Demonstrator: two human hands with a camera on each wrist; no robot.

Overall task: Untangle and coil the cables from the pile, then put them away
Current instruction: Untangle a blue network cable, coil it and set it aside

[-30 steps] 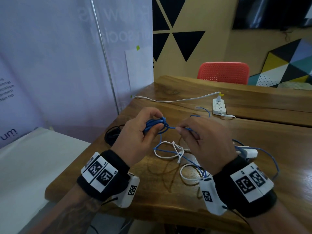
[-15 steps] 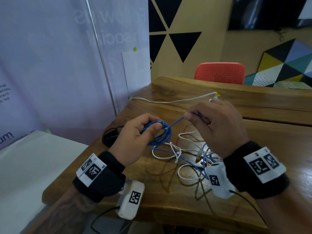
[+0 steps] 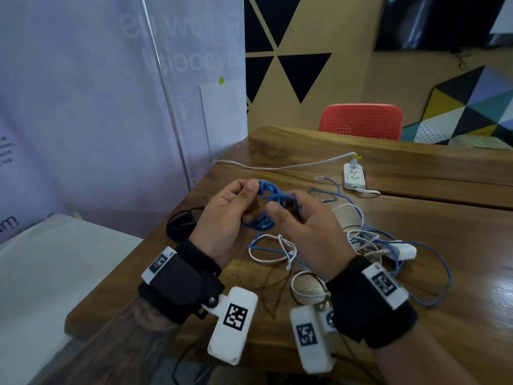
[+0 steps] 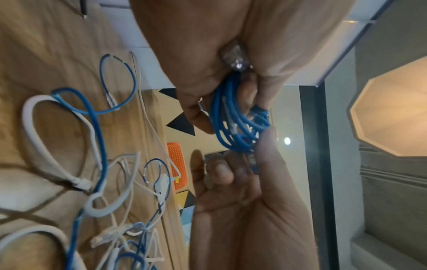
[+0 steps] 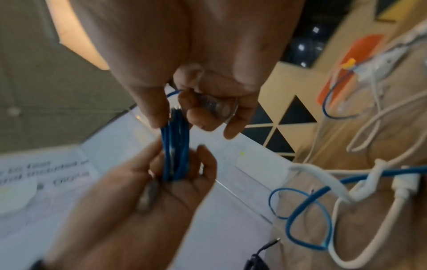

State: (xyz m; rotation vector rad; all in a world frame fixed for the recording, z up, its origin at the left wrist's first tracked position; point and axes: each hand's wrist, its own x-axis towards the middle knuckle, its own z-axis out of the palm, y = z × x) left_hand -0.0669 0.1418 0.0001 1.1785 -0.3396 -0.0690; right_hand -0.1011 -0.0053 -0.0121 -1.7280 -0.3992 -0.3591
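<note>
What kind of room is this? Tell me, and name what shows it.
Probably an office or shared meeting space, not a home. Two wooden tables stand end to end, with a red mesh chair, a printed banner and a geometric wall mural; a white power strip lies on top.

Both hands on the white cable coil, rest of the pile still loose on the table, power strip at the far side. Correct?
Not quite: the coil held by the left hand and right hand is blue, not white, as the head view shows. The rest stands: the pile lies loose on the table, with the power strip at the far side.
</note>
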